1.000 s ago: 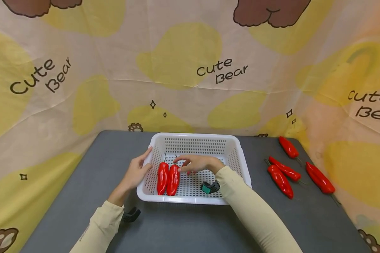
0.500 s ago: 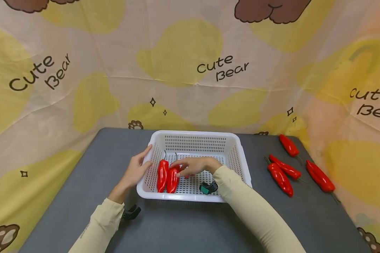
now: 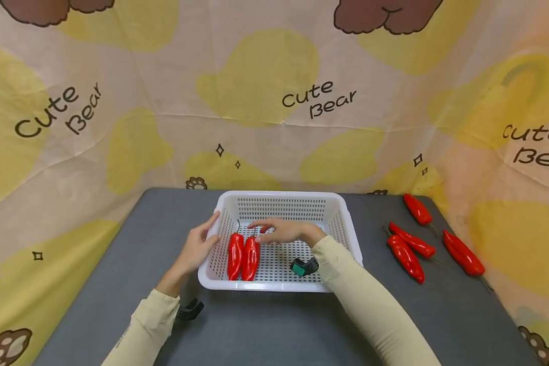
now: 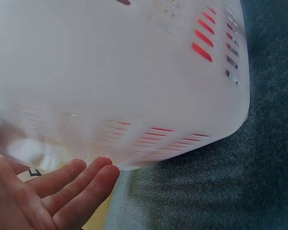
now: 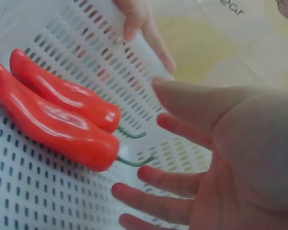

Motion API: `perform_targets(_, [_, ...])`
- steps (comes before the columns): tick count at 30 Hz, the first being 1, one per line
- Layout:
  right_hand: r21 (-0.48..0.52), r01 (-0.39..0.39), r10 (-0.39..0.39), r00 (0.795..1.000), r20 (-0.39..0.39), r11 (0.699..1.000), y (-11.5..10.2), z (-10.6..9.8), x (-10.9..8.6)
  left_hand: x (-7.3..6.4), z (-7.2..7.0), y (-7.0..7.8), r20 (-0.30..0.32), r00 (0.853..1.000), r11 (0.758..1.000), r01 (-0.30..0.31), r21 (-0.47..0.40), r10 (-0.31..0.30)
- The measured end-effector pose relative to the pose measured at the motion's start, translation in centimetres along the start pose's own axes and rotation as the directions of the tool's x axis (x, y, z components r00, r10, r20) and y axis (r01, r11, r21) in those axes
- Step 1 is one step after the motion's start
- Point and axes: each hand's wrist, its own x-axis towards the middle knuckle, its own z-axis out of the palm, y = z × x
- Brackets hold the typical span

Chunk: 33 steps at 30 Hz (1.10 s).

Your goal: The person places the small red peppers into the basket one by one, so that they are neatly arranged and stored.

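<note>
A white perforated plastic basket (image 3: 281, 286) stands on the grey table. Inside its left end lie two glossy red peppers side by side, the left pepper (image 3: 235, 256) and the right pepper (image 3: 250, 260), green stems pointing away from me. My left hand (image 3: 197, 247) grips the basket's left side, thumb over the rim; in the left wrist view its fingers (image 4: 81, 191) lie along the outer wall. My right hand (image 3: 284, 231) hovers inside the basket near the stem end of the right pepper. In the right wrist view its fingers are spread, with nothing held between them.
Several red peppers lie on the table (image 3: 274, 330) right of the basket: a back pepper (image 3: 417, 209), two touching or nearly touching ones, including a front pepper (image 3: 405, 259), and a far-right pepper (image 3: 463, 254). A printed cloth (image 3: 261, 101) hangs behind the table.
Half a second ago my right hand was lower over the right pepper; now it has risen and moved slightly away from it. My left hand stays on the basket's side.
</note>
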Motion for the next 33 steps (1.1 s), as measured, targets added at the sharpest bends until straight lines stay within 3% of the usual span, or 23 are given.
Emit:
perform_targets(7, [0.029,0.062,-0.059,0.994,-0.093,0.998,-0.2,-1.6,-1.5,-0.1,-0.3,-0.1,-0.007,1.000,1.000,0.000,0.010,0.000])
perform_targets(21, [0.020,0.088,-0.082,0.977,-0.194,0.996,0.7,-5.3,-7.2,0.3,-0.1,0.1,0.003,1.000,0.999,-0.028,0.034,0.028])
perform_targets(33, [-0.005,0.119,-0.116,0.951,-0.287,0.993,2.3,-6.7,-10.9,0.2,-0.3,0.6,0.013,0.999,0.999,0.029,0.028,-0.029])
